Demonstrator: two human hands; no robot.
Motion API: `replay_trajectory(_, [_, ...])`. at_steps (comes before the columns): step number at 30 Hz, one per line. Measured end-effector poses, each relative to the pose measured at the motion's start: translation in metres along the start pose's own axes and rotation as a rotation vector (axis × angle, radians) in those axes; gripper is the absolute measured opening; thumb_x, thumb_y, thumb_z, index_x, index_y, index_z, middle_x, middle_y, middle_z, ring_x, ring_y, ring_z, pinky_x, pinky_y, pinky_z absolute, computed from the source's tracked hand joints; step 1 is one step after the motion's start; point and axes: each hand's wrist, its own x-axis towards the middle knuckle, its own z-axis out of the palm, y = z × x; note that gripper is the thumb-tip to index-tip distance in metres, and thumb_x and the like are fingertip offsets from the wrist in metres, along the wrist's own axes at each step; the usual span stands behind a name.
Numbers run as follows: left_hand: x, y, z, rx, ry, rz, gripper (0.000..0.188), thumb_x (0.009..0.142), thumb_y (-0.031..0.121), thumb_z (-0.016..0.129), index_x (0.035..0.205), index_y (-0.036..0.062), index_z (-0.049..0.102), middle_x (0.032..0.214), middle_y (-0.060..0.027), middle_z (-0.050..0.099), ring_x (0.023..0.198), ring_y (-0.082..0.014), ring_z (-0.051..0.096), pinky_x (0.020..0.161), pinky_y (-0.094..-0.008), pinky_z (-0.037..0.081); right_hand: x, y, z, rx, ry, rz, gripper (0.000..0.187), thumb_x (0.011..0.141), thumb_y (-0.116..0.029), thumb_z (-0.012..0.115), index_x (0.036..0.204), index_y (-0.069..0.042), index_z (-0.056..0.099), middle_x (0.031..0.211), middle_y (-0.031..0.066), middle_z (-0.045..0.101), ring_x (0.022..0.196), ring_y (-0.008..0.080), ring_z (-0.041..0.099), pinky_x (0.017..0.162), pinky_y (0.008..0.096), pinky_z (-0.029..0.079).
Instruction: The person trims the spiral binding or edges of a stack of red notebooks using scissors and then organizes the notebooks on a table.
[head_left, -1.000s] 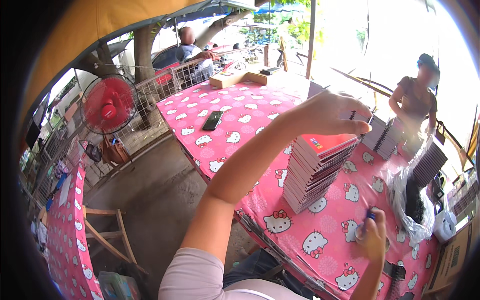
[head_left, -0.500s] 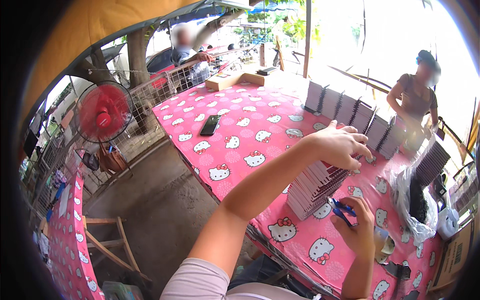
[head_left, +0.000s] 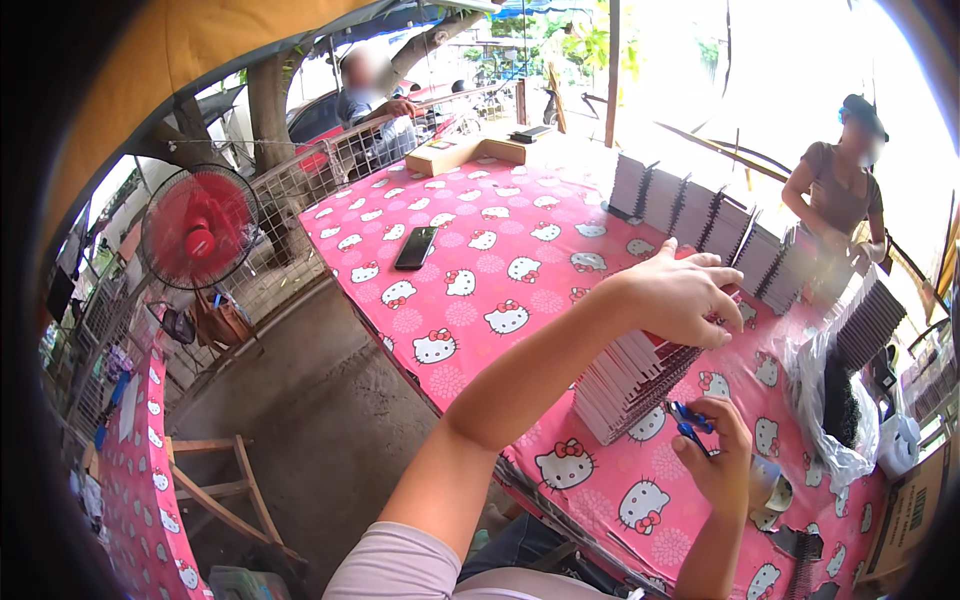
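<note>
Left hand (head_left: 690, 300), fingers spread, over a stack of coil-bound notebooks (head_left: 612, 392); right hand (head_left: 724, 455), gripping blue-handled pliers (head_left: 692, 418), just beside that stack. Beyond the left hand, on the pink desk (head_left: 465, 335), further coil-bound notebooks (head_left: 686, 208) in a row; binding seemingly done in both groups, finishing left on the stack uncertain.

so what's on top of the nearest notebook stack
A sliver of red cover shows on the nearest notebook stack; the left hand, over it, hides most of the top.
</note>
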Motion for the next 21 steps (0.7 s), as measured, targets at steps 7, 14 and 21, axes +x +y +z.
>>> replay_trajectory(7, [-0.0023, 0.0010, -0.0013, -0.011, 0.023, -0.008, 0.039, 0.083, 0.050, 0.058, 0.115, 0.0282, 0.066, 0.148, -0.0155, 0.034, 0.140, -0.0350, 0.025, 0.109, -0.0638, 0.016, 0.0014, 0.0067, -0.0024, -0.021, -0.033, -0.006, 0.041, 0.068, -0.014, 0.080, 0.101, 0.002, 0.059, 0.092, 0.0132, 0.062, 0.083, 0.0243, 0.062, 0.075, 0.0337, 0.050])
replay_trajectory(14, [-0.0052, 0.0011, -0.0025, -0.011, 0.017, -0.016, 0.042, 0.082, 0.051, 0.060, 0.115, 0.0274, 0.066, 0.149, -0.0164, 0.033, 0.140, -0.0365, 0.025, 0.109, -0.0644, 0.017, 0.0022, 0.0087, -0.0011, -0.017, -0.038, 0.012, 0.042, 0.069, -0.015, 0.080, 0.100, 0.002, 0.059, 0.092, 0.0135, 0.063, 0.083, 0.0238, 0.062, 0.075, 0.0334, 0.050])
replay_trajectory(21, [0.0005, -0.0005, -0.0009, -0.034, 0.041, 0.013, 0.035, 0.082, 0.047, 0.061, 0.112, 0.0289, 0.069, 0.149, -0.0160, 0.033, 0.140, -0.0365, 0.025, 0.108, -0.0652, 0.016, 0.0005, 0.0053, -0.0039, -0.008, -0.026, -0.019, 0.041, 0.069, -0.014, 0.081, 0.101, 0.002, 0.060, 0.092, 0.0136, 0.063, 0.084, 0.0243, 0.063, 0.076, 0.0328, 0.050])
